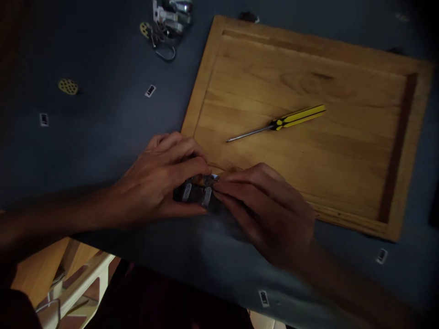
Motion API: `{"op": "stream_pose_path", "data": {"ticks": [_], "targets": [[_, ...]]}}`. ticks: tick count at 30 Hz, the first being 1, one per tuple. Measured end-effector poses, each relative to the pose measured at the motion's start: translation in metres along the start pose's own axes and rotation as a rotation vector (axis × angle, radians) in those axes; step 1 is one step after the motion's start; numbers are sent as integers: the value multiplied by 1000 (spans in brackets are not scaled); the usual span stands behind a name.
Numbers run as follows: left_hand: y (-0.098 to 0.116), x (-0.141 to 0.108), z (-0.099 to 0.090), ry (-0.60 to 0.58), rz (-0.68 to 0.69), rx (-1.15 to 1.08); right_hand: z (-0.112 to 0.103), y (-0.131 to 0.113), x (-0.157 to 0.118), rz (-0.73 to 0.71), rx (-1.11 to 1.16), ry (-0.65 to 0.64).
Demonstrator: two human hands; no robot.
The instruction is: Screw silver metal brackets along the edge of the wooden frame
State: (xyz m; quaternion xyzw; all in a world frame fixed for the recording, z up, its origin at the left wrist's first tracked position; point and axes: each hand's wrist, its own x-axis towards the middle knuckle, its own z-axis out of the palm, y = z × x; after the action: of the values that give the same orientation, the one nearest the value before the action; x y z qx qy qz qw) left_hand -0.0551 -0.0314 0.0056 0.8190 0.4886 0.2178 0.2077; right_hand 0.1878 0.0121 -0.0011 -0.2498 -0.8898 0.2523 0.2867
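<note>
Close to the table's front edge, my left hand (168, 178) is curled around a small dark part with shiny metal pieces (207, 194), its thumb below and fingers above. My right hand (264, 205) pinches at the right side of that same part, its thumb and fingertips pressed together. Whatever lies between those fingertips is too small and dark to name. A screwdriver (298, 117) with a yellow and black handle rests on the wooden board (343, 169), its tip toward my hands; neither hand touches it.
A cluster of metal fittings (173, 20) lies at the back of the dark tabletop (113, 114). Left of it sits a yellow perforated piece (68, 86). Small white labels (150, 91) are scattered about. A pale chair (96, 278) stands below the table edge.
</note>
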Motion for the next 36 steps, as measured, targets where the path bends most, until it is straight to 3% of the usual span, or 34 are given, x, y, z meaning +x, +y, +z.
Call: {"op": "stream_pose_path", "data": {"ticks": [5, 23, 27, 32, 36], "targets": [[1, 3, -4, -53, 6, -16, 0, 2, -3, -66, -63, 5], [2, 0, 3, 5, 11, -5, -8, 0, 1, -174, -128, -57], [0, 1, 3, 17, 15, -7, -7, 1, 4, -155, -113, -54], [0, 3, 2, 3, 21, -16, -4, -2, 11, 18, -36, -71], [1, 4, 1, -14, 0, -10, 0, -1, 11, 32, 4, -53]]}}
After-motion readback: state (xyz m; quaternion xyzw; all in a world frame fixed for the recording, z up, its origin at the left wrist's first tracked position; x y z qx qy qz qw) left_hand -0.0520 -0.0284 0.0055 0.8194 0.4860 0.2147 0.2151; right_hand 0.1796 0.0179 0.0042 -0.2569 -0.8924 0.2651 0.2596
